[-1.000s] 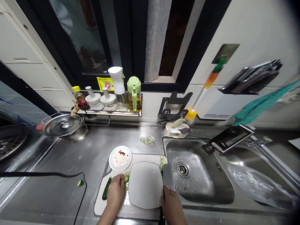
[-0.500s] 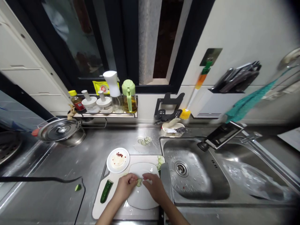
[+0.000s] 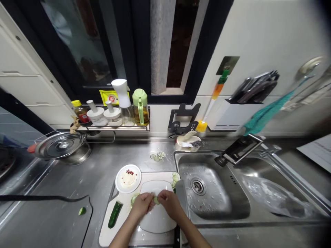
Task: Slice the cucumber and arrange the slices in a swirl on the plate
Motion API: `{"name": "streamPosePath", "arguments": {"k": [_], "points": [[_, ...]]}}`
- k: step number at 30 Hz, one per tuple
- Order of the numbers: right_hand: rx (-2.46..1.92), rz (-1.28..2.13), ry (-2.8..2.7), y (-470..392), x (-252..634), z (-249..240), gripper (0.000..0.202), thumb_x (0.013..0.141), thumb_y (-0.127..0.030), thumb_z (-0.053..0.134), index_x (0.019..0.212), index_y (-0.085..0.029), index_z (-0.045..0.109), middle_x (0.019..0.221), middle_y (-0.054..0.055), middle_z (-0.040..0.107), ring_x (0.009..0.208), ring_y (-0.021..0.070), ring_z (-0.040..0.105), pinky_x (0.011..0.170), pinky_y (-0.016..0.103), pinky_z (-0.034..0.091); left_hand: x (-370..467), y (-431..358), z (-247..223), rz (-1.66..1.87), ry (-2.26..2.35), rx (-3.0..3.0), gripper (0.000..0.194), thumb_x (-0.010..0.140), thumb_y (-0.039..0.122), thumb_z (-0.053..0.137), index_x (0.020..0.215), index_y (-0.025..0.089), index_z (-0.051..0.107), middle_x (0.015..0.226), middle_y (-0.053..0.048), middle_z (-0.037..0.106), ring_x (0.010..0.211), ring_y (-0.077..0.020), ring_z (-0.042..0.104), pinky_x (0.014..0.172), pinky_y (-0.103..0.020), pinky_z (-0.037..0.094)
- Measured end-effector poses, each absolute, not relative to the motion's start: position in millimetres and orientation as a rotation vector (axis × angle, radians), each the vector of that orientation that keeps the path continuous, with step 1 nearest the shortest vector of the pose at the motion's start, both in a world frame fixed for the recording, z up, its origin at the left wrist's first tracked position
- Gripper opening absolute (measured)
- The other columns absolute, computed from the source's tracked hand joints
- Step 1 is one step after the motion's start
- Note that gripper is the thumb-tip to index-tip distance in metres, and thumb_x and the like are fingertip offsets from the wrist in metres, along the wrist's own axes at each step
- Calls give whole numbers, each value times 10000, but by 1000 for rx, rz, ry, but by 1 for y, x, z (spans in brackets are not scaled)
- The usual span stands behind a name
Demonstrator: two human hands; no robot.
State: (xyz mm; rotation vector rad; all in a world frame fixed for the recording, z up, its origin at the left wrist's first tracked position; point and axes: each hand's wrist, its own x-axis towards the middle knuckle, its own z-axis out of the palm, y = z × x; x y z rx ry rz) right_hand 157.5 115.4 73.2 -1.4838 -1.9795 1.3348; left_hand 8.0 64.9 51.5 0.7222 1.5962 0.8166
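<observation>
Over a white square plate [image 3: 158,220], my left hand [image 3: 142,204] and my right hand [image 3: 169,204] meet fingertip to fingertip. Between them is a thin cucumber slice [image 3: 156,200], pinched on both sides. The plate rests on a white cutting board [image 3: 105,237]. Left of my hands lies a length of dark green cucumber [image 3: 115,214]. A small white plate [image 3: 117,179] at the board's upper left holds a pale spread with red bits. More cucumber slices [image 3: 175,178] sit at the board's upper right, and others peek out beside my left hand.
A knife blade [image 3: 183,196] lies along the board's right edge, by the sink [image 3: 219,215]. Loose slices [image 3: 157,156] lie on the steel counter behind the board. A cucumber end [image 3: 82,210] is at left, near a black cord. Bottles and jars line a shelf [image 3: 116,127].
My right hand has closed in to the left and now pinches the slice too; before, its fingers were apart from it. The whole view has shifted slightly.
</observation>
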Motion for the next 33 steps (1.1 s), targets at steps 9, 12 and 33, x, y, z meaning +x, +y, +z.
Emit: {"name": "streamPosePath", "arguments": {"k": [9, 12, 33], "points": [[-1563, 1400, -1913, 120, 155, 60, 118, 700, -177, 538, 628, -169, 631, 619, -8, 624, 621, 129, 542, 593, 223, 372, 7, 82, 42, 934, 1531, 510, 422, 595, 400, 702, 913, 127, 650, 483, 75, 515, 416, -51, 385, 452, -190, 249], [-1647, 1416, -1861, 121, 154, 50, 123, 695, -174, 530, 615, -168, 623, 614, -2, 637, 613, 134, 560, 568, 220, 376, 7, 86, 37, 945, 1572, 643, 346, 643, 328, 662, 916, 116, 672, 527, 46, 565, 477, -75, 466, 511, -205, 331], [-1929, 947, -1865, 135, 132, 32, 199, 666, -67, 504, 740, -233, 423, 647, -29, 552, 635, 153, 558, 599, 245, 345, 14, 114, 53, 375, 2108, 1351, 186, 867, 214, 468, 889, 192, 652, 881, -59, 692, 824, -168, 612, 688, -253, 340]]}}
